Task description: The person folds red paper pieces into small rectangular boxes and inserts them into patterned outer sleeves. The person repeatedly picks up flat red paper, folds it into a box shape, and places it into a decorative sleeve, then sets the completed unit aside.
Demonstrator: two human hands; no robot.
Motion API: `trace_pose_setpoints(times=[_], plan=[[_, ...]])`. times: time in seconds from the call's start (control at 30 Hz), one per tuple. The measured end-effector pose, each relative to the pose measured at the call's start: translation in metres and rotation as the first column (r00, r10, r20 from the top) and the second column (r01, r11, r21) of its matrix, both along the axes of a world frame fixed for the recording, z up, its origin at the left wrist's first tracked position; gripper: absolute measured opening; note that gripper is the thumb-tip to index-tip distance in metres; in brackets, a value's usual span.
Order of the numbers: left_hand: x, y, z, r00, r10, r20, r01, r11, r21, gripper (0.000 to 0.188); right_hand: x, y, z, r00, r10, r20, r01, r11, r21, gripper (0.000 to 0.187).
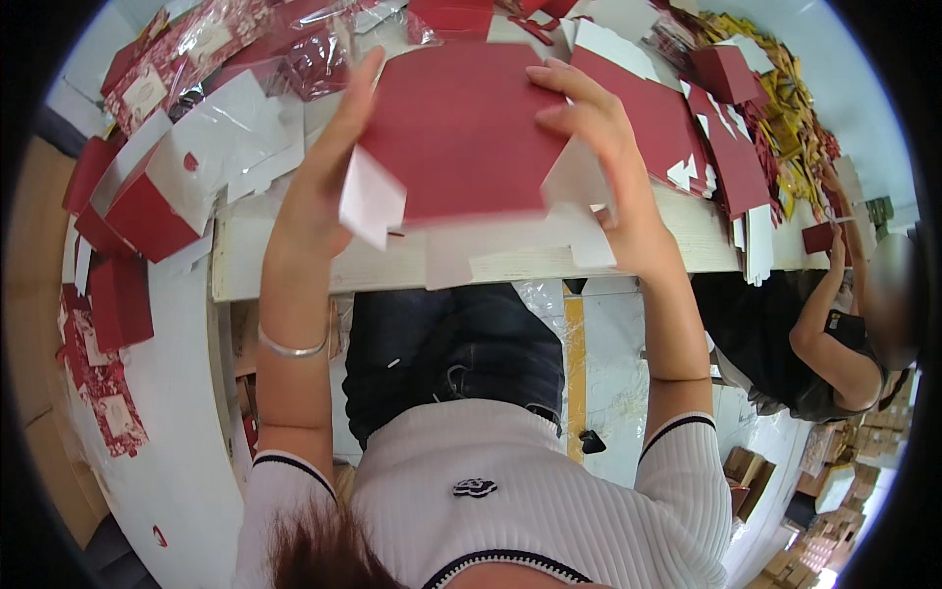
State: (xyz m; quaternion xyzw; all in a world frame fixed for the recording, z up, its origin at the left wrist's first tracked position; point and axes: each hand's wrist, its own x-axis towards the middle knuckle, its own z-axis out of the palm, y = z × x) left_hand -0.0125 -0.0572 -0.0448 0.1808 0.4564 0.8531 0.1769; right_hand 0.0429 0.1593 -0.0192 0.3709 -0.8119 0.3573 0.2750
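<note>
Between my two hands is a dark red cardboard box, partly folded, with white inner flaps sticking out at its near end and corners. The flaps are slightly blurred. My left hand lies along the box's left side, its fingers stretched toward the far edge and its thumb by the near left flap. My right hand grips the right side, with fingertips on the red top and the thumb below by a white flap. The box is above the white table, close to its front edge.
Folded red boxes and clear plastic wrap crowd the left. A stack of flat red box blanks lies to the right, with a heap of yellow packets beyond. A co-worker sits at the far right. Cartons stand behind.
</note>
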Motion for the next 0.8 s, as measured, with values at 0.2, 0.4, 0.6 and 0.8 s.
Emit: trace_pose_setpoints(times=[0.2, 0.4, 0.6, 0.8], plan=[[0.009, 0.011, 0.005, 0.472, 0.109, -0.875, -0.414, 0.903, -0.111, 0.092, 0.000, 0.004, -0.010, 0.966, 0.011, 0.260, 0.068, 0.954, -0.292, 0.084], [0.022, 0.048, 0.011, 0.651, 0.394, -0.648, -0.415, 0.900, 0.131, 0.072, -0.012, -0.012, -0.017, 0.913, 0.376, 0.156, -0.161, 0.687, -0.709, 0.080], [0.027, 0.054, 0.006, 0.760, 0.356, -0.543, -0.415, 0.910, 0.016, 0.062, -0.007, -0.026, -0.019, 0.959, 0.108, 0.263, 0.145, 0.611, -0.778, 0.061], [0.019, 0.029, 0.011, 0.943, 0.039, -0.330, -0.014, 0.997, 0.076, 0.060, -0.006, -0.023, -0.017, 0.962, 0.120, 0.244, 0.129, 0.588, -0.799, 0.058]])
